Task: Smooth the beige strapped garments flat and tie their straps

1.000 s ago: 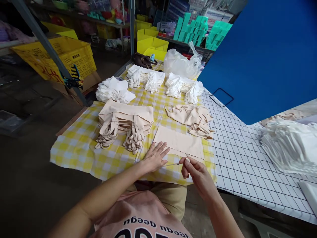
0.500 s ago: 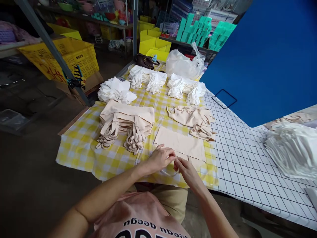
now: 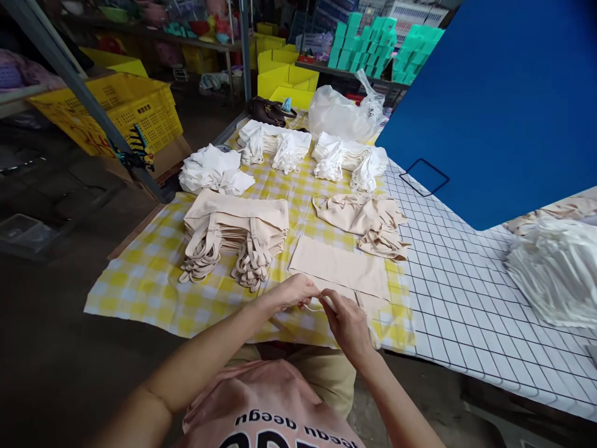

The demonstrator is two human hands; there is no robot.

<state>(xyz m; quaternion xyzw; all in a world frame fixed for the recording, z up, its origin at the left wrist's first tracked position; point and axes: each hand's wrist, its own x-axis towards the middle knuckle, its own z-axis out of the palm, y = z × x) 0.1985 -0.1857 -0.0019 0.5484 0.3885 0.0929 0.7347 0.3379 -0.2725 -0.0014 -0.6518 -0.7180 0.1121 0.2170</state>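
Fingers of left hand [image 3: 295,291] and right hand [image 3: 342,317] pinch a thin strap [image 3: 315,304] at the beige cloth's [image 3: 338,266] near edge.

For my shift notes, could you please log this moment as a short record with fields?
left hand: pinching a thin strap at the near edge of the flat beige piece
right hand: pinching the same strap, close beside the left hand
surface: yellow checked cloth, white grid sheet to its right
stacks: beige stack left of the flat piece; loose beige pile behind it; white piles farther back
behind: plastic bag, blue board
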